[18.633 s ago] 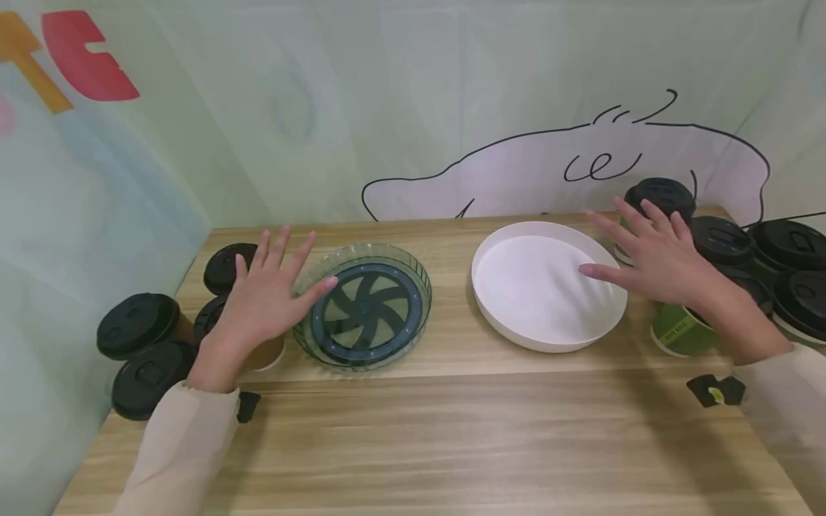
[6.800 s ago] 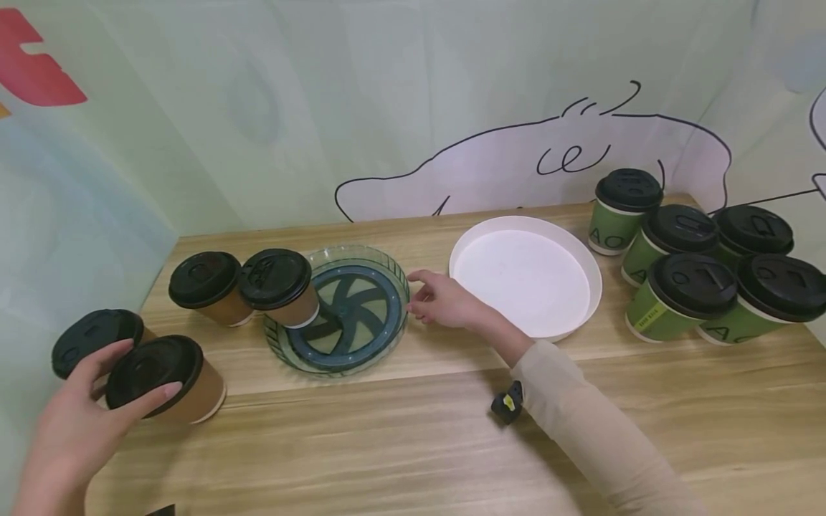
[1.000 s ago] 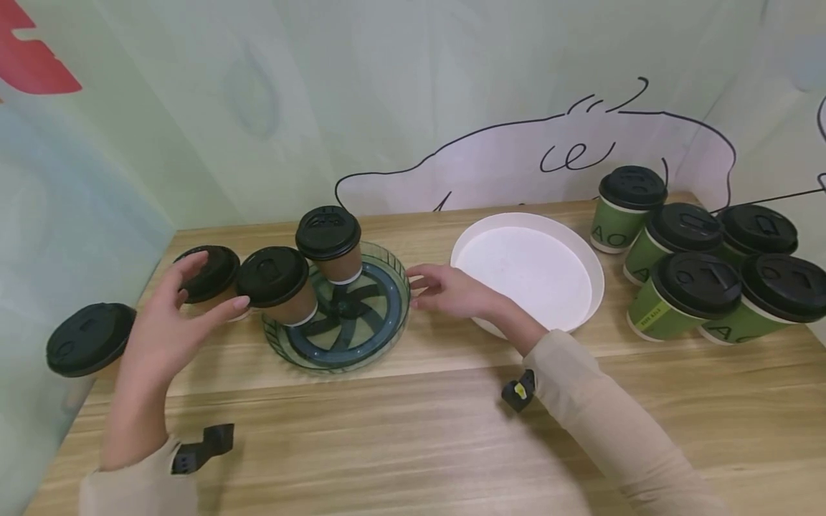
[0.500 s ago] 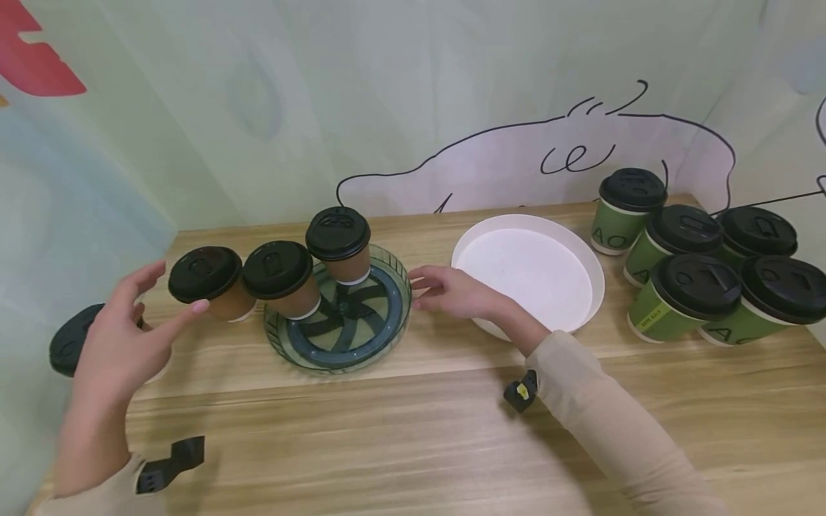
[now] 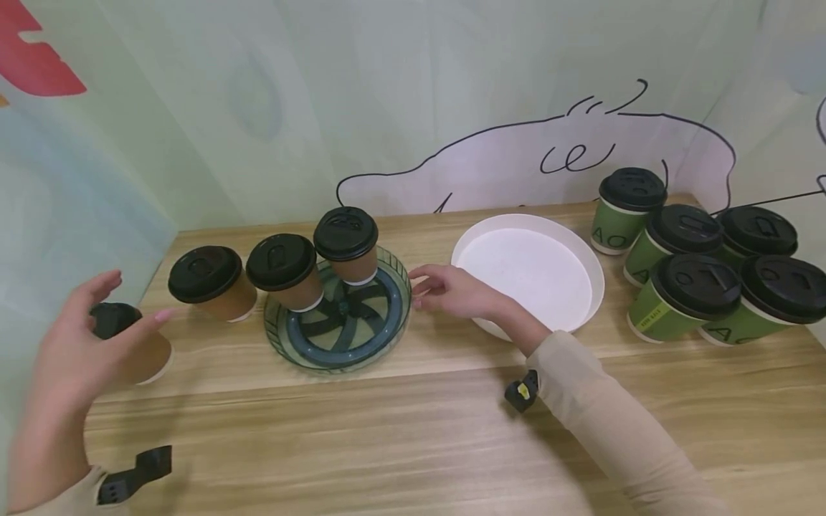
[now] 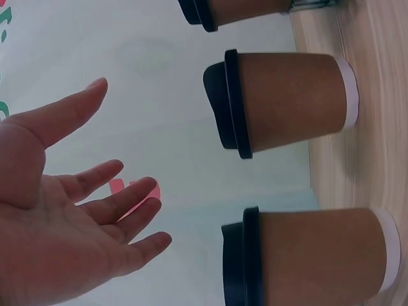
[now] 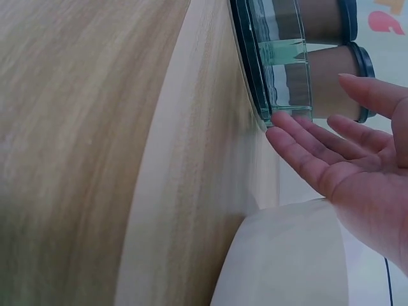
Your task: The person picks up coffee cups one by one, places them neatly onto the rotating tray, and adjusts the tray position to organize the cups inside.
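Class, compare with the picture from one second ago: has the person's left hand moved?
Yes. The left hand has drawn left, away from the clear green round tray, and now hovers open by the far-left brown paper cup.

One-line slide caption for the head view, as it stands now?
Two brown lidded cups stand in the clear turntable tray, right hand at its rim, open left hand beside another brown cup.

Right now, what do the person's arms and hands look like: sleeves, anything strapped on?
Both hands are bare. The left hand and right hand emerge from long beige sleeves. A small black clip-like device sits at each wrist; the right one has a yellow mark.
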Demonstrator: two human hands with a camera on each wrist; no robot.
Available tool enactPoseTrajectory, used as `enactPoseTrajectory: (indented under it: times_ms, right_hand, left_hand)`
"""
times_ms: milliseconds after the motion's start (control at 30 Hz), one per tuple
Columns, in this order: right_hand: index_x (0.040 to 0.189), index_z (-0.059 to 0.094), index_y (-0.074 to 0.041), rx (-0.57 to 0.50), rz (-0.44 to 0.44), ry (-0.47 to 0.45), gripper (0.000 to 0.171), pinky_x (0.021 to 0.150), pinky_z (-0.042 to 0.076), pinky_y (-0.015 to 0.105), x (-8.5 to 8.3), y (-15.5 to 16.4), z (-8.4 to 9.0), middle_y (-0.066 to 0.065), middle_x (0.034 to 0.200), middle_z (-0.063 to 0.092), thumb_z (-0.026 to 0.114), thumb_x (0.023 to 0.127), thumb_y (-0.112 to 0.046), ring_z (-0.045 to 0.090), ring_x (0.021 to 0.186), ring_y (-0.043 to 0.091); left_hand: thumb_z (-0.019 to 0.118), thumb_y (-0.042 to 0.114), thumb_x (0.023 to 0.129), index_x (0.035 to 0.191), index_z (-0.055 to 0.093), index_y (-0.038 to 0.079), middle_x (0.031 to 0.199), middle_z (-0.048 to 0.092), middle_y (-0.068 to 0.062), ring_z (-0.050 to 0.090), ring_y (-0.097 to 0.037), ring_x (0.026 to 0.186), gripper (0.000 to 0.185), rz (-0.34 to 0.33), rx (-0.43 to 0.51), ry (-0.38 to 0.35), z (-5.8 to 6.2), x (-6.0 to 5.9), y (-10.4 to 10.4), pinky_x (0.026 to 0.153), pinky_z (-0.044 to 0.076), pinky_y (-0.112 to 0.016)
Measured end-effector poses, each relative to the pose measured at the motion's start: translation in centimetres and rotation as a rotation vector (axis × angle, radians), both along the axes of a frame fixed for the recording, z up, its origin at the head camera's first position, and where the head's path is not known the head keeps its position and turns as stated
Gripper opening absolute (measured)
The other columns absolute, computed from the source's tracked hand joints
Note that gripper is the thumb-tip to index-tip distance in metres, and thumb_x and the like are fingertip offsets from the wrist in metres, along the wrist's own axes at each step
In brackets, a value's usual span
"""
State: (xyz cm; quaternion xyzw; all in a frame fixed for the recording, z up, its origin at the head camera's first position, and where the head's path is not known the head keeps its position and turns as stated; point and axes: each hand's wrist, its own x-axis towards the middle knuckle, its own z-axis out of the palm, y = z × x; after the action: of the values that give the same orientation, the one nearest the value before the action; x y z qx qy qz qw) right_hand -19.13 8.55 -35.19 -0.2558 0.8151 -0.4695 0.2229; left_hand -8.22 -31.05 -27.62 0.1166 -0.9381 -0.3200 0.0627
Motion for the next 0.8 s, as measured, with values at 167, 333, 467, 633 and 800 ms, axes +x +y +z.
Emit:
enactPoseTrajectory:
  times_ms: [167,333,467,633,800]
  right_hand:
    - [0.135,0.039,0.001,-0.016,0.022,-0.002,0.052,0.091,0.044,0.032,0.0,0.0,-0.1,0.019,0.128,0.051,0.06,0.088,-0.007,0.055,0.11,0.026]
    - [0.135,0.04,0.0,-0.013,0.029,-0.002,0.052,0.091,0.044,0.031,0.0,0.1,0.0,0.019,0.124,0.054,0.06,0.087,-0.007,0.056,0.109,0.025]
    - [0.133,0.041,0.002,-0.013,0.034,0.003,0.051,0.089,0.045,0.031,0.0,0.1,0.0,0.017,0.114,0.061,0.06,0.087,-0.006,0.058,0.104,0.022]
    - [0.136,0.038,0.0,-0.013,0.03,0.0,0.053,0.091,0.044,0.031,0.0,0.2,-0.1,0.017,0.121,0.056,0.059,0.088,-0.007,0.057,0.107,0.023]
    - [0.139,0.034,-0.001,-0.035,0.041,-0.022,0.057,0.094,0.042,0.033,0.0,0.2,0.0,0.018,0.136,0.043,0.059,0.088,-0.006,0.052,0.113,0.027]
  left_hand:
    - [0.056,0.034,0.089,0.147,0.006,0.004,0.149,0.003,-0.023,0.005,-0.053,0.128,0.082,0.026,-0.024,0.017,-0.1,0.2,-1.0,0.097,0.013,-0.066]
    - [0.056,0.028,0.09,0.145,0.005,0.0,0.148,0.003,-0.027,0.001,-0.047,0.132,0.08,0.051,-0.043,0.041,-0.5,0.3,-2.0,0.1,0.009,-0.063]
    - [0.058,0.034,0.088,0.148,0.007,0.01,0.151,0.005,-0.019,0.001,-0.038,0.136,0.082,0.086,-0.06,0.074,-3.0,-0.8,-5.4,0.103,0.008,-0.061]
    - [0.067,0.037,0.082,0.146,0.004,0.032,0.153,0.003,-0.003,-0.002,-0.026,0.138,0.09,0.095,-0.073,0.107,-8.8,-3.5,-13.7,0.104,0.007,-0.059]
    - [0.071,0.04,0.077,0.143,0.0,0.042,0.153,0.0,-0.001,-0.004,-0.026,0.138,0.097,0.106,-0.074,0.101,-12.6,-5.0,-19.6,0.1,0.007,-0.065]
